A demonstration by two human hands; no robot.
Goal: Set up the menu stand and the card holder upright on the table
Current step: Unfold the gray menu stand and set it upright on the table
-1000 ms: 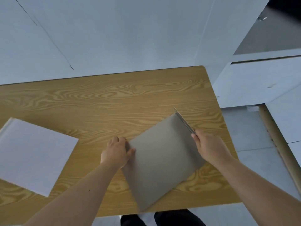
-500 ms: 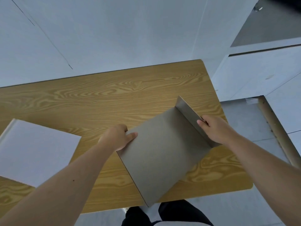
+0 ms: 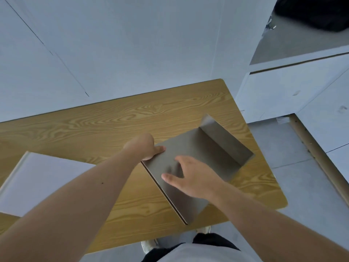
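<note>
- We work at a wood-grain table (image 3: 132, 120) with a yellow-brown laminate top and rounded corners; its far edge meets a plain pale wall (image 3: 132, 44).
- To the right of the table we see a grey tiled floor (image 3: 302, 176), white panels (image 3: 292, 87) leaning or standing beside it, and a dark shape (image 3: 317, 12) at the top right corner that we cannot identify.
- A white flat board (image 3: 43, 182) lies on the left part of the table, well apart from the grey piece.
- The grey menu stand (image 3: 213, 148) lies on the right half of the table. Its large panel rests low over the surface, with its near corner reaching past the table's front edge. A narrower flap at the far right end stands up at an angle from the panel.
- Our left hand (image 3: 145, 148) grips the left edge of the panel, thumb on top and fingers curled under the edge.
- Our right hand (image 3: 190, 176) is open with fingers spread, palm down over the middle of the panel. We cannot tell whether it presses on the panel or hovers just above it; it grasps nothing.
- We find no brand, label or readable writing on the stand, the board, the table or the walls.
- At the bottom edge we see dark trousers (image 3: 207, 241) and a light shoe (image 3: 149, 246) below the table front.
</note>
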